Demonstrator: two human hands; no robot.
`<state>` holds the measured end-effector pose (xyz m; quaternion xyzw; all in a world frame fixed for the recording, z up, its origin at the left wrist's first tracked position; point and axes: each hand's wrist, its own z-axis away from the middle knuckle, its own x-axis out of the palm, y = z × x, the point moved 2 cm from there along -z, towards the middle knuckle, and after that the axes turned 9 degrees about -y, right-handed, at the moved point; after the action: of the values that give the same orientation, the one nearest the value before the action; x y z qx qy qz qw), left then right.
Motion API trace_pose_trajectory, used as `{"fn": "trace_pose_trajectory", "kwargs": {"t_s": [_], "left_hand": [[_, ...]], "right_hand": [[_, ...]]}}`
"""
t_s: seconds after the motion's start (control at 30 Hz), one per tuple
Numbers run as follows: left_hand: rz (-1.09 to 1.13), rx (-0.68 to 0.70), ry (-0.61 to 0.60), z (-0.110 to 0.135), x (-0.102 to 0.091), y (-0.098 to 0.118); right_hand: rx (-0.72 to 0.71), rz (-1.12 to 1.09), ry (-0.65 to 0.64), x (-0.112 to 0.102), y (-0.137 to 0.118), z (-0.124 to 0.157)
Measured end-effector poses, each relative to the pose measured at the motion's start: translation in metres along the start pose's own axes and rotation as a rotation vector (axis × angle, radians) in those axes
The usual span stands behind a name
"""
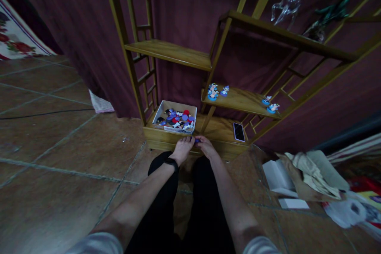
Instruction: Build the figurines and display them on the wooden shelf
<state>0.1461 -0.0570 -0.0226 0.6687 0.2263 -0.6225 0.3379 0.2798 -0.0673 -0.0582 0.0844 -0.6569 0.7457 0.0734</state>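
Observation:
My left hand (183, 147) and my right hand (206, 146) meet just in front of the low cabinet. Their fingers close from both sides on a small purple piece (197, 140). Most of this piece is covered by fingers, so its exact kind does not show. Right behind the hands, an open cardboard box (160, 112) stands on the cabinet top. It holds many small figurines and round bases (185, 117) in purple, red, black and white. A dark band circles my left wrist.
Small figurines on blue or purple bases (224, 91) stand on the middle shelf (238, 101). A phone (239, 132) lies on the cabinet top. Glass animal figures (287, 4) occupy the upper shelf. White boxes (278, 176), cloth and plastic bags lie on the floor at right.

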Motion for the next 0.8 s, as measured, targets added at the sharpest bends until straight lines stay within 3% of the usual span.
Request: {"fn": "trace_pose_trajectory", "kwargs": {"t_s": [0.8], "left_hand": [[-0.026, 0.050, -0.037, 0.0001, 0.0011, 0.0005]], "right_hand": [[0.073, -0.040, 0.006, 0.0037, -0.0091, 0.0059]]}}
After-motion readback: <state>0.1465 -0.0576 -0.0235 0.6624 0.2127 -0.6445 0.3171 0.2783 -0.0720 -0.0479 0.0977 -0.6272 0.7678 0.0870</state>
